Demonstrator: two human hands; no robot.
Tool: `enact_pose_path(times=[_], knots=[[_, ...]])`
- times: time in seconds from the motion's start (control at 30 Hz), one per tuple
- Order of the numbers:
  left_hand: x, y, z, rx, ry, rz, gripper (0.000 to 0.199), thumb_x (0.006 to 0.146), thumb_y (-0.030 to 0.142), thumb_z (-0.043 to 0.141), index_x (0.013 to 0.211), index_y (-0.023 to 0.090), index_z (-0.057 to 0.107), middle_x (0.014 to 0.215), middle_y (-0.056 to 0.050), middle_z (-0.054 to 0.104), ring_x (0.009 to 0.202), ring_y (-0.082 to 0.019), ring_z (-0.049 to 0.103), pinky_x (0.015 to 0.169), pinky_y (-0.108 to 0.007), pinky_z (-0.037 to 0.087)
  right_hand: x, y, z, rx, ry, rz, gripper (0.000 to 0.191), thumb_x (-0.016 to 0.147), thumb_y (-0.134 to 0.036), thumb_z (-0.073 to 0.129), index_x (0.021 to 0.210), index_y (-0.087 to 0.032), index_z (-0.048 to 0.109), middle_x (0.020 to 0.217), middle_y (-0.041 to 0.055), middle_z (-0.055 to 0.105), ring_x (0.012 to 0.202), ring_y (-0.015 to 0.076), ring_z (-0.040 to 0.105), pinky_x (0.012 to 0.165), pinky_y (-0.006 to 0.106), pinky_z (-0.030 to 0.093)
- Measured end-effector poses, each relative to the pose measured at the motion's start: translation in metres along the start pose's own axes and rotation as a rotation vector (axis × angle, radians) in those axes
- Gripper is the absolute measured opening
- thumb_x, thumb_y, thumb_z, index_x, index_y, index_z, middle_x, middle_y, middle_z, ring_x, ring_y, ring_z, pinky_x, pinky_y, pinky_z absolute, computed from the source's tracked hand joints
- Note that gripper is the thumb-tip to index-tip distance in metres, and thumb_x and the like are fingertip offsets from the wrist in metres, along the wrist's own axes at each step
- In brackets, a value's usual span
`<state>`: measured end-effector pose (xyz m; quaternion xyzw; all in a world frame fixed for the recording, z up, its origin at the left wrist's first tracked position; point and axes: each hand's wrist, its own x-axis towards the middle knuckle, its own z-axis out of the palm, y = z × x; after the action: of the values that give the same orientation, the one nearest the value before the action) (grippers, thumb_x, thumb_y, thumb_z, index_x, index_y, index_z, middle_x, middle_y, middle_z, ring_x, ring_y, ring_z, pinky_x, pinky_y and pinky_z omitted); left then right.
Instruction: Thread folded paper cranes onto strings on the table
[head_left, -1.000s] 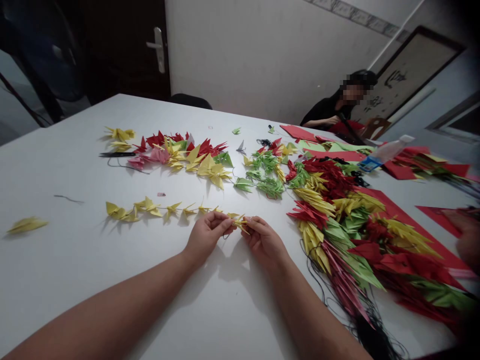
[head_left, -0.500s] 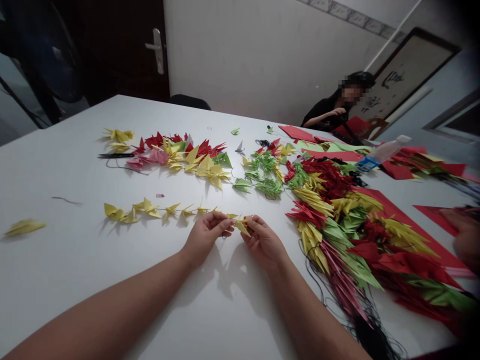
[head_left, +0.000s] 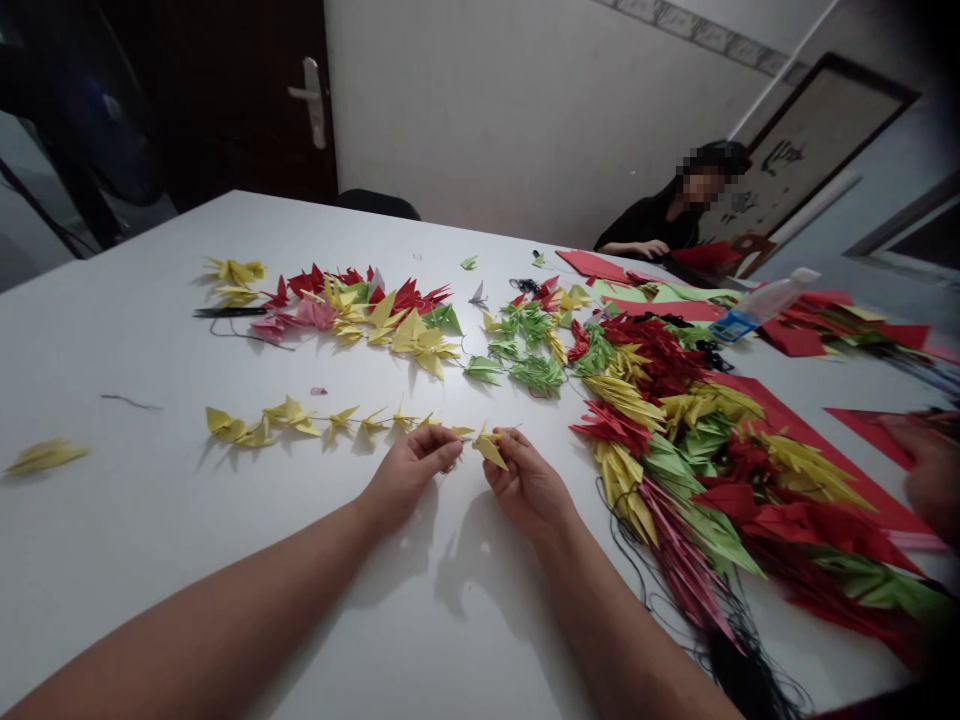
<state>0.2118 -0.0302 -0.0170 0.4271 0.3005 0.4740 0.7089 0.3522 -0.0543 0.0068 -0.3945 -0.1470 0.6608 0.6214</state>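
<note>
A row of yellow folded paper cranes (head_left: 343, 424) lies across the white table, leading to my left hand (head_left: 415, 468). That hand's fingers are pinched on the string at the row's right end. My right hand (head_left: 529, 482) pinches a single yellow paper crane (head_left: 490, 447), its tips pointing down. A small gap separates the two hands. Just behind them lie green paper cranes (head_left: 537, 374), with a cluster of yellow cranes (head_left: 420, 340) farther left.
Heaped garlands (head_left: 675, 440) with black cords fill the right side. Black scissors (head_left: 229, 312) and a yellow piece (head_left: 46, 456) lie left. A bottle (head_left: 765, 305) stands tilted at back right. A person (head_left: 660, 225) sits behind; another person's hand (head_left: 934, 470) is at right.
The crane in my right hand has shifted slightly right, widening the gap from my left hand. The seated person's hand has lowered from near the face to the table.
</note>
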Motion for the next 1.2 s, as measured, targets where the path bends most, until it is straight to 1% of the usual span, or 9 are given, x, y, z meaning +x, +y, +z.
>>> enact_pose_path(times=[0.33,0.53,0.7,0.87,0.97,1.1,1.2], knots=[[-0.0013,0.0005,0.0001,0.019,-0.013,-0.015,0.018,0.065,0.031,0.070,0.071,0.017,0.060,0.062,0.004,0.053,0.059,-0.008,0.044,0.061,-0.021,0.035,0.0003,0.0018,0.0003,0.000,-0.010,-0.002,0.024,0.049,-0.019,0.080,0.059,-0.017,0.059,0.059,-0.0050,0.063,0.052,0.0052,0.057,0.047,0.012,0.047],[-0.0015,0.0013,0.0006,0.023,-0.009,-0.013,0.020,0.062,0.032,0.071,0.070,0.017,0.061,0.063,0.004,0.054,0.059,-0.008,0.044,0.062,-0.022,0.036,-0.0004,0.0036,0.0015,-0.001,-0.025,0.010,0.024,0.050,-0.019,0.080,0.059,-0.016,0.058,0.059,-0.0045,0.063,0.052,0.0053,0.058,0.048,0.012,0.047],[-0.0021,0.0036,0.0023,0.010,0.040,-0.038,0.021,0.058,0.031,0.075,0.068,0.016,0.063,0.065,0.002,0.059,0.062,-0.009,0.048,0.064,-0.023,0.038,0.0000,0.0050,0.0021,0.015,-0.018,0.011,0.026,0.046,-0.018,0.081,0.058,-0.016,0.058,0.059,-0.0037,0.063,0.053,0.0055,0.058,0.048,0.011,0.048],[-0.0019,0.0057,0.0043,0.035,0.107,-0.037,0.021,0.053,0.030,0.077,0.066,0.017,0.067,0.065,0.000,0.063,0.067,-0.012,0.055,0.070,-0.027,0.042,0.0005,0.0054,0.0031,0.018,0.022,0.030,0.022,0.050,-0.015,0.079,0.058,-0.017,0.059,0.060,-0.0033,0.063,0.052,0.0061,0.058,0.048,0.012,0.048],[-0.0026,0.0067,0.0050,0.068,0.137,-0.021,0.019,0.053,0.029,0.077,0.066,0.018,0.068,0.068,0.000,0.066,0.071,-0.014,0.057,0.073,-0.028,0.043,0.0007,0.0060,0.0031,0.016,0.013,0.029,0.023,0.050,-0.016,0.080,0.057,-0.016,0.058,0.060,-0.0036,0.063,0.053,0.0054,0.058,0.049,0.011,0.048],[-0.0046,0.0081,0.0061,0.109,0.156,0.006,0.019,0.054,0.029,0.076,0.068,0.018,0.069,0.072,-0.002,0.068,0.075,-0.016,0.060,0.076,-0.031,0.045,0.0010,0.0076,0.0022,-0.016,0.009,0.024,0.025,0.049,-0.019,0.080,0.059,-0.017,0.058,0.060,-0.0053,0.064,0.053,0.0043,0.058,0.049,0.010,0.049],[-0.0057,0.0083,0.0069,0.134,0.136,0.030,0.021,0.056,0.030,0.075,0.071,0.018,0.069,0.075,-0.003,0.069,0.077,-0.017,0.061,0.076,-0.032,0.046,0.0009,0.0082,0.0025,-0.020,0.024,0.037,0.025,0.048,-0.019,0.081,0.059,-0.018,0.058,0.060,-0.0047,0.064,0.054,0.0049,0.059,0.048,0.011,0.049]])
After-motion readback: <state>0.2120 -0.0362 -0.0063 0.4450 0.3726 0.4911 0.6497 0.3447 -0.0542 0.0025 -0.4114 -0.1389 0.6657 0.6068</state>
